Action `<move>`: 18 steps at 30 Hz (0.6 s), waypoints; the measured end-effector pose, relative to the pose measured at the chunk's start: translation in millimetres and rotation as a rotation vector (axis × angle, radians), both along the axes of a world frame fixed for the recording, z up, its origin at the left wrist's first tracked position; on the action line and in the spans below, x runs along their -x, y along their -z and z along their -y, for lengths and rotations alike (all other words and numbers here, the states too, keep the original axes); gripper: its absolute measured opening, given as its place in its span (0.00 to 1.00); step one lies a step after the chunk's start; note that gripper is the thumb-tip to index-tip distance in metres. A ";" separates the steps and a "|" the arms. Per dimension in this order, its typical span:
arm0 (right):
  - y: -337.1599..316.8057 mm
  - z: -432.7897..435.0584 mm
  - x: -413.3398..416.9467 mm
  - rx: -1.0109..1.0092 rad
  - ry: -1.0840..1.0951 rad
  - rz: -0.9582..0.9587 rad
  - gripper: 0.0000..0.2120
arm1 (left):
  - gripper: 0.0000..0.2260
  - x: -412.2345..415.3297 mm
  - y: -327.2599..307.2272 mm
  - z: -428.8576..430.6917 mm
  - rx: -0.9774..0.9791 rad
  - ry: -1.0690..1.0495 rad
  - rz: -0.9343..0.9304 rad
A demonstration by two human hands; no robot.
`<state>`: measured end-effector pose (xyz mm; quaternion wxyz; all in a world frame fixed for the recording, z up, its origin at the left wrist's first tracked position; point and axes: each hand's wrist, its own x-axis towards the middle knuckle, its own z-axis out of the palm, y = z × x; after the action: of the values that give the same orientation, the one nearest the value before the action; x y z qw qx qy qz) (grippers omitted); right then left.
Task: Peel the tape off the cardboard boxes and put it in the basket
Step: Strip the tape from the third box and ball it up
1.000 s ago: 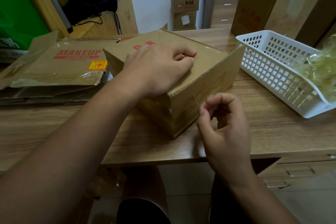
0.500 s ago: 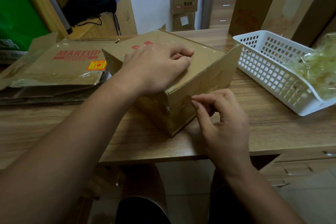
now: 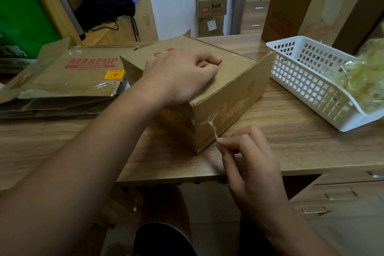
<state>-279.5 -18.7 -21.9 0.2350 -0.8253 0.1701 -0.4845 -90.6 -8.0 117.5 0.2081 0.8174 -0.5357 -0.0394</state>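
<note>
A brown cardboard box (image 3: 232,97) stands on the wooden table, one corner turned toward me. My left hand (image 3: 182,75) rests on its top with the fingers curled under and holds it down. Just below the box's near side, my right hand (image 3: 249,156) pinches a thin strip of tape (image 3: 214,130) that is still stuck to that side at its upper end. The white slotted basket (image 3: 307,81) sits to the right of the box with a heap of peeled yellowish tape (image 3: 361,83) in it.
Flattened cardboard marked MAKEUP (image 3: 68,77) lies at the left of the table. Tall cardboard boxes (image 3: 301,6) stand behind the basket. Drawers (image 3: 336,195) sit under the table on the right. Small boxes (image 3: 211,14) stack on the floor by the far wall.
My right hand went to the box's near side, took hold of a tape end and pulled it down and away, so a strip now stretches out. The left hand stayed on top.
</note>
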 end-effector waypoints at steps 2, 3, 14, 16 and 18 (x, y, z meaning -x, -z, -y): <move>-0.5 -0.3 -1.7 -0.006 0.021 -0.005 0.01 | 0.15 0.0 0.2 0.2 0.001 0.003 -0.010; -2.1 0.1 -2.4 -0.021 0.025 -0.001 0.01 | 0.15 -0.1 0.3 0.2 0.001 0.004 -0.011; -21.0 13.3 -4.4 -0.064 -0.146 0.036 0.03 | 0.15 -1.7 0.6 0.4 -0.009 0.009 0.023; -23.4 15.1 -1.9 -0.065 -0.182 -0.011 0.09 | 0.15 -2.3 0.8 0.8 -0.005 0.009 0.021; -26.5 18.0 0.2 -0.055 -0.202 -0.036 0.12 | 0.15 -3.1 0.9 1.0 -0.005 0.007 0.023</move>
<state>-279.7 -36.7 4.5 0.3022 -0.8399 0.1037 -0.4388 -87.5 -9.0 116.6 0.1998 0.8165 -0.5406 -0.0323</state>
